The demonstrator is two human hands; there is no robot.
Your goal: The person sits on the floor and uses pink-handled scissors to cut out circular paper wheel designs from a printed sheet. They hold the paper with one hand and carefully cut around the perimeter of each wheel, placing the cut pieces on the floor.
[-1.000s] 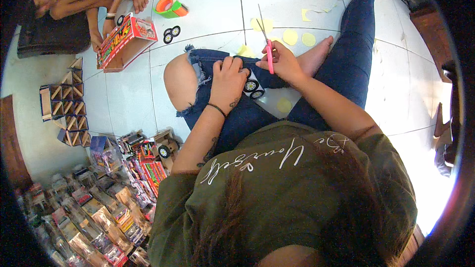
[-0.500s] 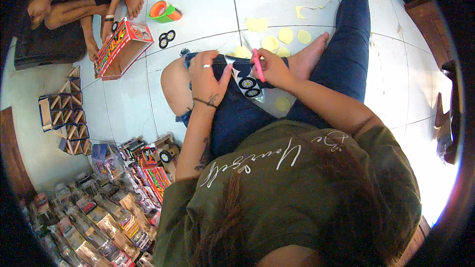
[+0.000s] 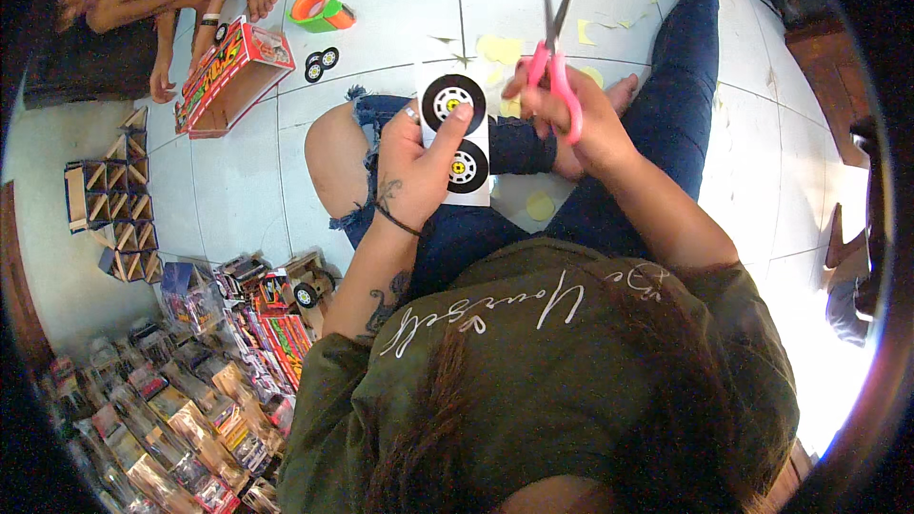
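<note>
A white sticker sheet [image 3: 471, 197] printed with two black wheels is pinched in my left hand [image 3: 419, 162], its thumb lying across the upper wheel. The sheet is held above my bent leg, printed face up. To its right, my right hand [image 3: 598, 124] grips pink-handled scissors [image 3: 566, 86]. Their blades point away from me, a little apart, and do not touch the sheet. Beyond my hands, several pale yellow paper cut-outs [image 3: 500, 49] lie on the tiled floor.
Wheel stickers [image 3: 322, 64] and an orange-and-green tape dispenser [image 3: 322, 11] lie on the floor. At far left a person's hand [image 3: 162, 86] is beside a red toy truck body [image 3: 233, 76]. Wooden frames [image 3: 112, 209] and many packed toy trucks [image 3: 181, 419] stand left.
The sheet has come up from my lap and turned flat, showing both wheels. My right hand has drawn the scissors off the sheet, blades now pointing away. The person's hand left the truck's near end.
</note>
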